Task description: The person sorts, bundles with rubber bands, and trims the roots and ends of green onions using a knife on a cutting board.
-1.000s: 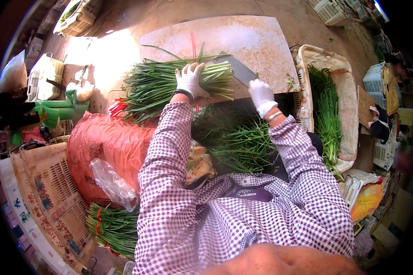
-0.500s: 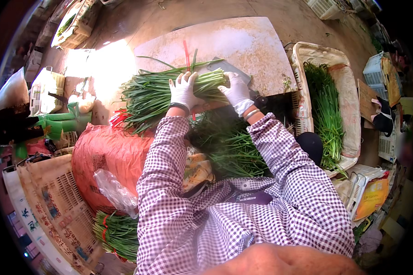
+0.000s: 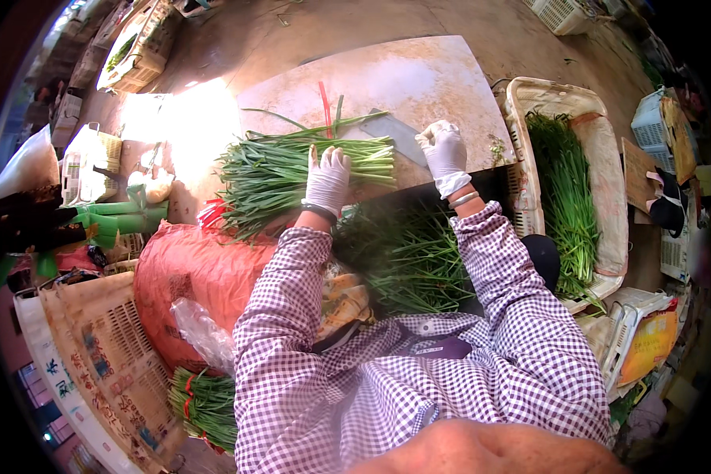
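A thick bunch of garlic chives [image 3: 272, 170] lies across the board [image 3: 442, 71], pale cut ends to the right. My left hand [image 3: 326, 180], in a white glove, rests on the near side of the bunch, fingers stretched and apart. My gloved right hand [image 3: 445, 152] hovers to the right of the stalks, fingers pinched together; what they may hold is hidden. Between that hand and the bunch lies a flat grey blade [image 3: 399, 136], its handle out of sight. A red tie strip [image 3: 325, 101] sticks out beyond the bunch.
Loose chives [image 3: 407, 257] lie in front of me below the board. At right stands a pale crate [image 3: 615, 189] with more chives. A red sack [image 3: 189, 276] sits at left, with a tied bunch [image 3: 209, 407] and a tilted crate [image 3: 95, 347] nearby.
My right hand has left the stalk ends, moved right, and closed its fingers. My left hand has slid down toward the near side of the bunch.
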Available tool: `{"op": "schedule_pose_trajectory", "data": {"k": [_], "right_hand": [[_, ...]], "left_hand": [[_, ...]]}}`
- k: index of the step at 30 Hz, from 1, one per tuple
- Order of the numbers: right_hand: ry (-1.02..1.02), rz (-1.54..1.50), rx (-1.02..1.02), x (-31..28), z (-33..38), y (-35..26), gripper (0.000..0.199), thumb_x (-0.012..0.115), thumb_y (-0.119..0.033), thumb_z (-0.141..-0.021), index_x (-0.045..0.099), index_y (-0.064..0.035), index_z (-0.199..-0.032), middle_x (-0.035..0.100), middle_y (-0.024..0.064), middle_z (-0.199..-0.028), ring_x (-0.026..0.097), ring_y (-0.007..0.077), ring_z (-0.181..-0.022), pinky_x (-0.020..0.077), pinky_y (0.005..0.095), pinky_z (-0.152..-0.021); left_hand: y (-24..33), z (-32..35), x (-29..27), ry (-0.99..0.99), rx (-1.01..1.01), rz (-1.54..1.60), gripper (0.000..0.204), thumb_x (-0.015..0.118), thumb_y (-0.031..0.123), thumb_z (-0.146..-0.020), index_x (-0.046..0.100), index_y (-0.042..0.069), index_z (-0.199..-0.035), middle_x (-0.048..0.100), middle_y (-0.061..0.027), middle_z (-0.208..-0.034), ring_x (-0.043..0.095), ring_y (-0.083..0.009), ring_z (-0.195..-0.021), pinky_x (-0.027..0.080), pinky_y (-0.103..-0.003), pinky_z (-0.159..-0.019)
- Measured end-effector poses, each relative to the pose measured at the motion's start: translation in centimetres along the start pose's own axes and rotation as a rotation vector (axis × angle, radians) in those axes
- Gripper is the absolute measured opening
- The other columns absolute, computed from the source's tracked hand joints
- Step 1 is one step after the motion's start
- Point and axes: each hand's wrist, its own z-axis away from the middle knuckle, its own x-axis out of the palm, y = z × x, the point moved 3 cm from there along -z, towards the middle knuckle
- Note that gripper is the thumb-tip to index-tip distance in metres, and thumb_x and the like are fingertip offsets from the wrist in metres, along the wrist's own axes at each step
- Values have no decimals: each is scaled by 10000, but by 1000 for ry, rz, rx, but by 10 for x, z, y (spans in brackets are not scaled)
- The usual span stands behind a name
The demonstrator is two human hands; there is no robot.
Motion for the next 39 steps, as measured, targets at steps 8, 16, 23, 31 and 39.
{"op": "schedule_pose_trajectory", "data": {"k": [8, 16, 23, 31, 39], "right_hand": [[28, 533, -33, -12, -38, 25, 109, 708, -250, -782, 691, -146, -810, 677, 62, -874, 618, 279, -959, 498, 416, -855], [-214, 68, -367, 86, -55, -31, 125, 621, -159, -812, 690, -116, -905, 657, 94, -1040, 601, 285, -1020, 502, 389, -891], [-438, 380, -455, 130, -77, -37, 152, 608, -167, -821, 683, -110, -941, 667, 124, -1007, 624, 304, -1008, 515, 408, -878], [-904, -144, -98, 116, -53, -40, 149, 630, -152, -797, 723, -119, -908, 687, 131, -951, 650, 295, -904, 499, 374, -795], [-792, -7, -388, 95, -41, -56, 186, 573, -213, -879, 723, -130, -952, 684, 100, -973, 641, 281, -952, 498, 365, -847]], "left_hand": [[5, 12, -6, 81, 10, 32, 217, 546, 154, -836, 535, 108, -1048, 543, -57, -938, 559, -224, -899, 447, -380, -800], [8, 12, -8, 1, 125, 99, 203, 606, 259, -815, 542, 139, -966, 530, -41, -899, 554, -216, -875, 440, -375, -751], [7, 9, -2, 7, 129, 130, 596, 665, 613, -706, 568, 94, -984, 544, -55, -887, 559, -244, -880, 437, -399, -772], [-6, 2, -2, 163, 20, 175, 987, 771, 545, -564, 433, 88, -1371, 460, -136, -1288, 459, -280, -1210, 331, -514, -1051], [-16, -22, -12, -313, -99, 409, 1108, 873, 424, -520, 350, 125, -1450, 385, -157, -1463, 289, -307, -1418, 195, -566, -1155]]}}
